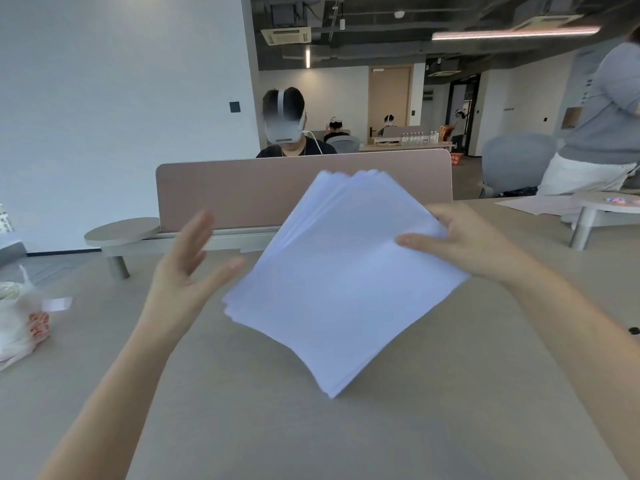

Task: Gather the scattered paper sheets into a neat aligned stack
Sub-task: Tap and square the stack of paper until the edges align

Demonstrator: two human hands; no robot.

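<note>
A bundle of white paper sheets (pixel 346 282) hangs tilted above the beige table (pixel 277 427), turned like a diamond, its top edges fanned and uneven. My right hand (pixel 467 240) grips the bundle at its right corner, thumb lying on the top sheet. My left hand (pixel 190 265) hovers just left of the bundle with fingers spread and blurred, holding nothing and not touching the paper.
A white plastic bag (pixel 20 323) lies at the table's left edge. A pink divider panel (pixel 242 192) bounds the far side, with a person in a headset behind it. Another person stands at the right, beside a grey chair (pixel 512 161) and a loose sheet (pixel 533 204).
</note>
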